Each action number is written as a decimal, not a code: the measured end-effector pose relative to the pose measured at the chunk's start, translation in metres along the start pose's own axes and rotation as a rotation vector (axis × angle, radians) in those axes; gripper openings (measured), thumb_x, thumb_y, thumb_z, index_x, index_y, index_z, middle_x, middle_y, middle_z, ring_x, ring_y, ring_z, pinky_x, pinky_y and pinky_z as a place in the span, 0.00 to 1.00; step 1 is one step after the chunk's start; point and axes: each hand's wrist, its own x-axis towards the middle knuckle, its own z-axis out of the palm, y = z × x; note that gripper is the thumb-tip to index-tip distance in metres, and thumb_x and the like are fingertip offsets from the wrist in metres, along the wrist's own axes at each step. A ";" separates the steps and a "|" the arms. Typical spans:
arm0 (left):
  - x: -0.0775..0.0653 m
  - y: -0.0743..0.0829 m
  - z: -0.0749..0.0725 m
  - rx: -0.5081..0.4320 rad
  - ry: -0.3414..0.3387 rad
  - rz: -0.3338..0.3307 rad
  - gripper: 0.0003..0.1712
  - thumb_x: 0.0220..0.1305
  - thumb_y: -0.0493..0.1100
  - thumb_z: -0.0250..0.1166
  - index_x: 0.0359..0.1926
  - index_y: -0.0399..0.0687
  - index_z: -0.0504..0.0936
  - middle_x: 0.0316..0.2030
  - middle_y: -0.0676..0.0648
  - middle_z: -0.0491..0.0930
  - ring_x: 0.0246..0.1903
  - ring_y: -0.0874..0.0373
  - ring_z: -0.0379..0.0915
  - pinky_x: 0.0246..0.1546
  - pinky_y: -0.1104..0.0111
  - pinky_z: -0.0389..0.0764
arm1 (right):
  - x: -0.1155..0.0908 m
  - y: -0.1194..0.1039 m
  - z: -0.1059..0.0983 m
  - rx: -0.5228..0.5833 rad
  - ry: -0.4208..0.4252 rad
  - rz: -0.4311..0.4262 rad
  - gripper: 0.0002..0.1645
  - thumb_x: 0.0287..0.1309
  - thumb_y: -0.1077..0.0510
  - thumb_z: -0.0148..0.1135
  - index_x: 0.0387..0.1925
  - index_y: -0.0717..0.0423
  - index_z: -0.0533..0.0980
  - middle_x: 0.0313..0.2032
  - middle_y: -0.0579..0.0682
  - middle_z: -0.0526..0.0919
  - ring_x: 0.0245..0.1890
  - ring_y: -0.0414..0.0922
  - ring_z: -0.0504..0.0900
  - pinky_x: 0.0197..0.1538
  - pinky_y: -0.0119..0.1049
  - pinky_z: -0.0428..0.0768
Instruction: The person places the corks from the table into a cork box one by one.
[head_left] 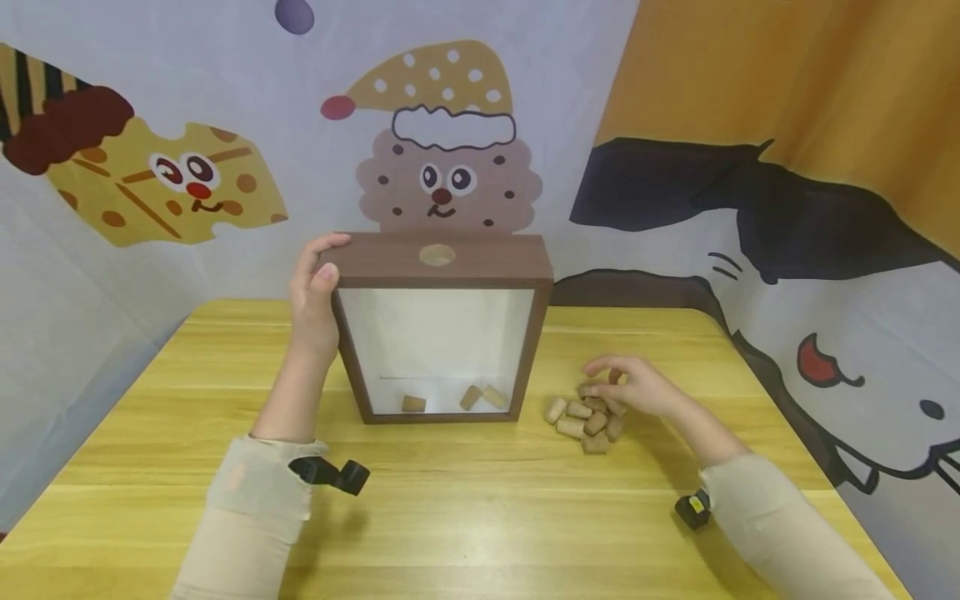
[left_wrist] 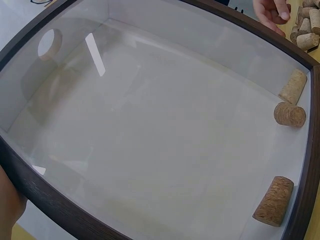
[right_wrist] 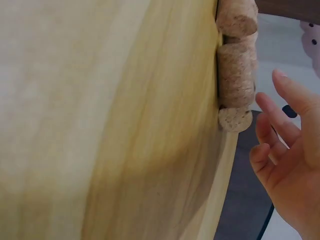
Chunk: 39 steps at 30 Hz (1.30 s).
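Observation:
A dark wooden frame box (head_left: pixel 495 260) with a clear front stands upright on the table, a round hole (head_left: pixel 437 255) in its top. Its upper left corner is gripped by my left hand (head_left: pixel 309 304), thumb at the front edge. Three corks lie on the box's floor: one cork (left_wrist: pixel 275 201) apart, two others (left_wrist: pixel 290 115) close together. To the right of the box is a pile of loose corks (head_left: pixel 579 409). Above its far right side hovers my right hand (head_left: pixel 637 387); in the right wrist view its fingers are loosely bent, thumb apart, holding nothing.
The table (head_left: pixel 450 517) has a yellow wood-grain top. Behind it hangs a cloth (head_left: pixel 570 100) printed with cartoon figures, close to the box's back. A black wrist camera (head_left: pixel 351 477) sticks out from the left sleeve, another camera (head_left: pixel 693 509) from the right.

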 end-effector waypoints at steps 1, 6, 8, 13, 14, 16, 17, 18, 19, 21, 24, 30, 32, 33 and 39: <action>0.000 0.000 0.000 0.000 -0.001 0.004 0.32 0.55 0.64 0.59 0.52 0.47 0.79 0.56 0.46 0.72 0.63 0.50 0.55 0.63 0.57 0.42 | 0.001 0.002 0.000 0.005 -0.016 -0.003 0.18 0.57 0.63 0.65 0.50 0.60 0.78 0.47 0.56 0.81 0.35 0.47 0.75 0.27 0.35 0.75; 0.001 -0.002 0.000 -0.007 -0.003 0.010 0.31 0.55 0.64 0.59 0.51 0.48 0.79 0.56 0.46 0.72 0.62 0.49 0.56 0.62 0.56 0.42 | 0.006 0.008 0.001 0.026 -0.071 0.011 0.18 0.57 0.63 0.65 0.50 0.61 0.79 0.49 0.56 0.81 0.38 0.48 0.76 0.36 0.38 0.76; 0.001 -0.002 0.000 -0.011 -0.004 0.005 0.30 0.55 0.64 0.59 0.51 0.49 0.79 0.56 0.46 0.72 0.62 0.49 0.56 0.63 0.56 0.42 | 0.007 0.010 0.002 0.041 -0.094 0.027 0.18 0.58 0.62 0.64 0.51 0.60 0.79 0.49 0.56 0.81 0.39 0.49 0.76 0.39 0.41 0.75; 0.001 -0.003 -0.001 -0.011 -0.001 0.004 0.29 0.55 0.63 0.59 0.51 0.51 0.80 0.56 0.46 0.72 0.62 0.49 0.56 0.62 0.56 0.42 | 0.008 0.012 0.002 0.057 -0.126 0.045 0.17 0.59 0.62 0.63 0.51 0.60 0.79 0.48 0.55 0.81 0.41 0.49 0.76 0.42 0.43 0.75; 0.001 -0.003 -0.001 -0.009 -0.001 0.008 0.28 0.56 0.63 0.59 0.51 0.51 0.80 0.56 0.46 0.72 0.62 0.49 0.56 0.62 0.56 0.43 | 0.009 0.013 0.002 0.057 -0.128 0.044 0.17 0.60 0.62 0.63 0.51 0.60 0.79 0.48 0.55 0.81 0.41 0.49 0.76 0.43 0.43 0.75; 0.001 -0.004 -0.001 -0.009 0.000 0.010 0.28 0.56 0.63 0.59 0.51 0.51 0.80 0.56 0.46 0.72 0.62 0.49 0.56 0.62 0.56 0.43 | 0.009 0.014 0.003 0.059 -0.129 0.043 0.16 0.60 0.63 0.62 0.51 0.59 0.79 0.49 0.55 0.81 0.41 0.49 0.76 0.43 0.43 0.75; 0.001 -0.004 -0.001 -0.005 -0.001 0.013 0.28 0.56 0.63 0.59 0.51 0.51 0.80 0.56 0.45 0.72 0.62 0.49 0.56 0.62 0.56 0.44 | 0.009 0.014 0.004 0.064 -0.130 0.044 0.16 0.60 0.63 0.62 0.51 0.59 0.79 0.49 0.55 0.81 0.41 0.49 0.76 0.44 0.43 0.75; 0.001 -0.004 -0.001 -0.005 -0.002 0.011 0.28 0.56 0.63 0.59 0.51 0.51 0.80 0.56 0.45 0.72 0.62 0.49 0.56 0.62 0.56 0.43 | 0.009 0.015 0.004 0.072 -0.130 0.045 0.16 0.61 0.63 0.61 0.51 0.59 0.79 0.49 0.55 0.81 0.41 0.49 0.76 0.44 0.43 0.74; 0.001 -0.003 -0.001 -0.006 -0.003 0.008 0.29 0.56 0.63 0.59 0.51 0.51 0.80 0.56 0.45 0.72 0.62 0.49 0.56 0.62 0.57 0.43 | 0.009 0.016 0.005 0.077 -0.130 0.046 0.16 0.61 0.63 0.61 0.51 0.59 0.79 0.49 0.55 0.81 0.42 0.49 0.77 0.45 0.44 0.74; 0.001 -0.003 -0.001 -0.005 -0.006 0.000 0.29 0.55 0.63 0.59 0.51 0.51 0.80 0.56 0.45 0.72 0.62 0.50 0.56 0.62 0.57 0.43 | 0.009 0.018 0.005 0.087 -0.124 0.046 0.16 0.61 0.63 0.61 0.51 0.59 0.79 0.49 0.54 0.81 0.42 0.49 0.77 0.45 0.45 0.75; 0.001 -0.002 -0.001 -0.003 -0.008 -0.002 0.29 0.55 0.64 0.59 0.51 0.52 0.80 0.56 0.45 0.72 0.62 0.50 0.56 0.62 0.57 0.42 | 0.008 0.019 0.005 0.077 -0.094 0.036 0.15 0.62 0.62 0.61 0.51 0.58 0.79 0.47 0.53 0.82 0.40 0.49 0.77 0.44 0.45 0.75; 0.001 -0.003 -0.001 0.001 -0.005 0.006 0.29 0.56 0.63 0.58 0.51 0.51 0.80 0.56 0.46 0.72 0.62 0.50 0.56 0.62 0.56 0.43 | 0.004 0.010 0.001 0.034 0.008 0.047 0.16 0.62 0.57 0.62 0.50 0.57 0.80 0.45 0.50 0.82 0.38 0.49 0.75 0.35 0.41 0.75; 0.001 -0.004 -0.001 -0.001 -0.004 0.012 0.28 0.56 0.63 0.58 0.51 0.51 0.80 0.56 0.46 0.72 0.62 0.49 0.56 0.62 0.56 0.43 | 0.002 0.004 0.000 0.032 0.047 0.058 0.16 0.62 0.56 0.62 0.50 0.57 0.79 0.46 0.51 0.81 0.39 0.50 0.74 0.33 0.41 0.75; 0.001 -0.004 -0.001 -0.002 -0.004 0.012 0.28 0.56 0.62 0.58 0.51 0.51 0.80 0.56 0.45 0.72 0.62 0.49 0.56 0.62 0.56 0.43 | 0.001 0.001 -0.001 0.029 0.065 0.064 0.17 0.62 0.55 0.62 0.51 0.57 0.79 0.46 0.51 0.81 0.39 0.50 0.74 0.34 0.41 0.74; 0.001 -0.002 -0.001 -0.011 -0.008 -0.001 0.29 0.55 0.63 0.59 0.51 0.50 0.79 0.57 0.44 0.71 0.62 0.50 0.56 0.62 0.57 0.44 | -0.001 -0.018 -0.007 0.011 0.180 0.088 0.18 0.63 0.53 0.61 0.52 0.55 0.78 0.48 0.51 0.81 0.41 0.49 0.72 0.34 0.41 0.73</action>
